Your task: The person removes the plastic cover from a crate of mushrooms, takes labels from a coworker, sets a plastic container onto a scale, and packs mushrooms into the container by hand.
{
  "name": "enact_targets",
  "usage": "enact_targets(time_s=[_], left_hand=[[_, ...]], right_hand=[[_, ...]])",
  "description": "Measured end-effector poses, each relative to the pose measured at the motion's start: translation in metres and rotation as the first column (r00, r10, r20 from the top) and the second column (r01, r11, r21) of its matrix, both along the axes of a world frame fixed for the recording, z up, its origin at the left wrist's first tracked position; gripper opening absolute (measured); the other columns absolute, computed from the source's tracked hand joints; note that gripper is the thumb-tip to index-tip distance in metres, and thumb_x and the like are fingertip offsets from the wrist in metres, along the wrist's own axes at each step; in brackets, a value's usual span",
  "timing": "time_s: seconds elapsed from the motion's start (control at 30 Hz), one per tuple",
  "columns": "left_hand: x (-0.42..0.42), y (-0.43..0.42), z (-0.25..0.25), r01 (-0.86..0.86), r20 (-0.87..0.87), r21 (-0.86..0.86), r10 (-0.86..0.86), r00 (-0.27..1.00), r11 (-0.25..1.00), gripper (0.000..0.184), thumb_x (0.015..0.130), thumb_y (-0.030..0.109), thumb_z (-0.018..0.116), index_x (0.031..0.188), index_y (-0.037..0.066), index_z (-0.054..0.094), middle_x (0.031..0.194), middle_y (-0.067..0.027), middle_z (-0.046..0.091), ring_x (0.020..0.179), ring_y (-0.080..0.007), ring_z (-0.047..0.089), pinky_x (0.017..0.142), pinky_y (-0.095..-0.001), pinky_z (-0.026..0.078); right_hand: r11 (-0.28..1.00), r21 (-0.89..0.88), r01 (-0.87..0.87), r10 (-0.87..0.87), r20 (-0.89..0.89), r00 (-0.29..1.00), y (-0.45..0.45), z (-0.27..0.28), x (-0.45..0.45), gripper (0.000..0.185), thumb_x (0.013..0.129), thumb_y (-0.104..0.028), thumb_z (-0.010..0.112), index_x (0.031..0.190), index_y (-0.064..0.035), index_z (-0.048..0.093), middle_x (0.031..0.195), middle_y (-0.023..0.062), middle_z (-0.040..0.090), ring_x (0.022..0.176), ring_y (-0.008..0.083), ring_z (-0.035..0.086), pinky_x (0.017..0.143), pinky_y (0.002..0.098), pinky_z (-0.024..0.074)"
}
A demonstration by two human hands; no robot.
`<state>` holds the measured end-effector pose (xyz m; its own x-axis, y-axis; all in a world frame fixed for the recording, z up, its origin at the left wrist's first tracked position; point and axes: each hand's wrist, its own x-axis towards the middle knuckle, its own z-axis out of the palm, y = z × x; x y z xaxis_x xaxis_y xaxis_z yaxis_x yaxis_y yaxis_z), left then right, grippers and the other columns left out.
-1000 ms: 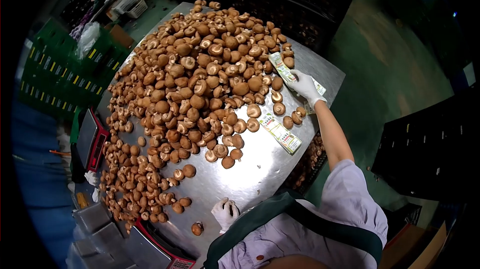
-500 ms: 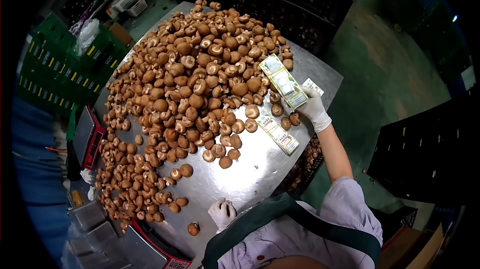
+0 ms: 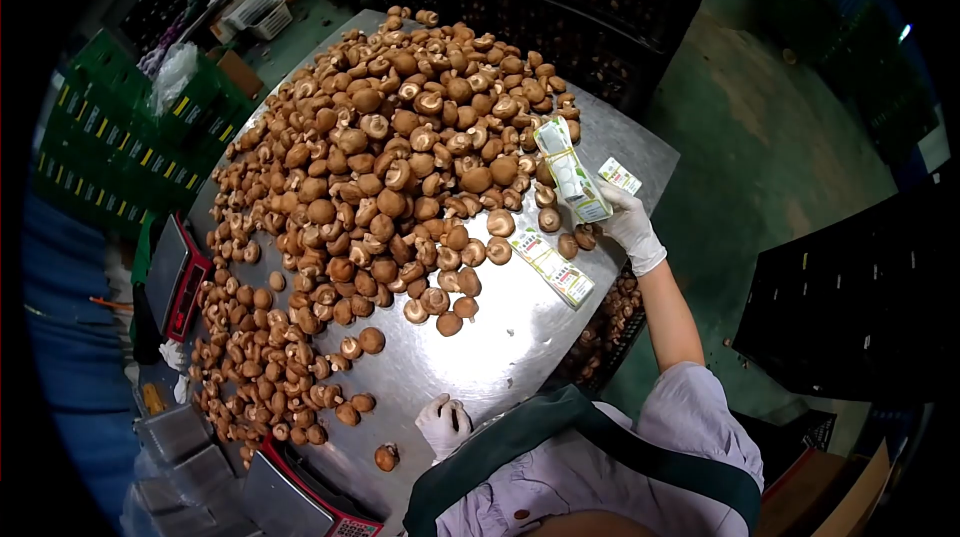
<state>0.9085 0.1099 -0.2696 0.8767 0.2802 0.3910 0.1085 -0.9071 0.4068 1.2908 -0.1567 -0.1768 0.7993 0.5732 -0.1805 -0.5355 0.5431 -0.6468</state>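
My right hand (image 3: 630,224), in a white glove, is closed on the near end of a banded stack of printed labels (image 3: 572,175). The stack is tilted above the table's right side, with green and white print showing. Below it lies another bundle of labels (image 3: 553,269), flat on the metal. A smaller bundle of labels (image 3: 619,176) lies just beyond my right hand. My left hand (image 3: 444,425), also gloved, rests at the table's near edge with its fingers curled in and nothing visible in them. A large heap of brown mushrooms (image 3: 390,147) spreads left of the labels.
The metal table (image 3: 480,347) has red-edged scales at its left (image 3: 180,277) and near (image 3: 290,497) sides. Clear plastic trays (image 3: 180,447) are stacked at the lower left. Green crates (image 3: 110,152) stand beyond, and dark crates (image 3: 840,297) stand on the floor at right.
My right hand has turned the stack of labels, its far end swinging right and slightly toward me. More of the smaller bundle beyond it now shows. My left hand has stayed in place.
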Motion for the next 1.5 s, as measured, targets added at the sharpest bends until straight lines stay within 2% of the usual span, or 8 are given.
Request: enact_targets(time_s=[0.07,0.5,0.67,0.97,1.27,1.4,1.47,1.5], left_hand=[[0.0,0.0,0.0,0.003,0.005,-0.001,-0.003,1.0,1.0,0.01,0.07,0.01,0.065,0.077,0.009,0.058,0.095,-0.01,0.06,0.082,-0.029,0.058,0.069,-0.0415,0.042],[0.001,0.001,0.001,0.013,0.007,0.021,-0.013,1.0,1.0,0.012,0.069,0.009,0.066,0.078,0.009,0.058,0.095,-0.0101,0.06,0.079,-0.0292,0.057,0.067,-0.0411,0.043],[0.0,0.001,-0.002,0.012,0.002,0.014,-0.012,1.0,1.0,0.012,0.069,0.009,0.066,0.078,0.009,0.058,0.096,-0.0094,0.059,0.08,-0.0292,0.057,0.068,-0.041,0.042],[0.0,0.0,-0.001,0.0,-0.001,0.021,0.0,1.0,1.0,0.011,0.07,0.01,0.065,0.078,0.009,0.058,0.096,-0.0097,0.059,0.081,-0.0293,0.056,0.069,-0.041,0.042],[0.001,0.0,0.002,0.007,0.007,0.005,-0.007,1.0,1.0,0.011,0.07,0.009,0.065,0.078,0.008,0.057,0.095,-0.0105,0.059,0.079,-0.0299,0.057,0.067,-0.0414,0.042],[0.001,-0.001,0.004,0.001,0.003,0.007,-0.001,1.0,1.0,0.011,0.07,0.009,0.065,0.078,0.008,0.058,0.095,-0.0103,0.059,0.079,-0.0301,0.057,0.067,-0.0415,0.042],[0.0,0.0,0.002,0.005,-0.005,0.004,-0.005,1.0,1.0,0.011,0.07,0.009,0.065,0.079,0.009,0.058,0.095,-0.0101,0.059,0.08,-0.03,0.057,0.067,-0.0414,0.042],[0.0,0.0,0.002,0.01,-0.013,0.002,-0.01,1.0,1.0,0.011,0.07,0.01,0.065,0.079,0.009,0.058,0.095,-0.0098,0.059,0.08,-0.03,0.057,0.067,-0.0413,0.042]], right_hand=[[0.975,-0.176,0.135,-0.111,0.139,0.984,-0.001,-0.002,-0.004,0.042,0.088,-0.017,0.053,0.123,0.005,0.051,0.114,0.0107,0.06,0.106,0.0171,0.057,0.093,0.0299,0.0424],[0.977,-0.185,0.109,-0.059,0.259,0.964,-0.004,-0.004,-0.002,0.055,0.079,-0.012,0.069,0.126,0.0032,0.047,0.116,0.0102,0.057,0.106,0.0171,0.057,0.094,0.0287,0.0444],[0.927,-0.325,0.189,-0.09,0.298,0.95,-0.001,-0.001,-0.004,0.058,0.074,-0.013,0.074,0.124,0.0034,0.05,0.116,0.0097,0.057,0.105,0.0165,0.055,0.094,0.0281,0.042],[0.901,-0.376,0.217,-0.084,0.34,0.937,-0.003,-0.003,-0.003,0.058,0.072,-0.016,0.077,0.122,0.0008,0.053,0.114,0.0095,0.059,0.105,0.0164,0.055,0.093,0.028,0.0413],[0.812,-0.463,0.355,-0.192,0.362,0.912,-0.012,-0.008,0.004,0.056,0.073,-0.013,0.077,0.122,-0.0002,0.054,0.113,0.0089,0.06,0.098,0.0145,0.058,0.086,0.0268,0.0455],[0.818,-0.435,0.376,-0.248,0.324,0.913,-0.019,-0.012,0.016,0.057,0.084,-0.024,0.067,0.13,0.0015,0.046,0.113,0.0062,0.058,0.098,0.0119,0.057,0.084,0.0256,0.0463],[0.749,-0.514,0.418,-0.291,0.312,0.905,-0.023,-0.029,0.028,0.052,0.089,-0.03,0.06,0.128,0.0026,0.049,0.114,0.0085,0.06,0.1,0.0139,0.058,0.086,0.0274,0.0459],[0.525,-0.687,0.503,-0.211,0.467,0.859,-0.023,-0.029,0.031,0.052,0.088,-0.032,0.06,0.126,0.0024,0.051,0.112,0.0147,0.061,0.1,0.0204,0.06,0.087,0.0301,0.0459]])
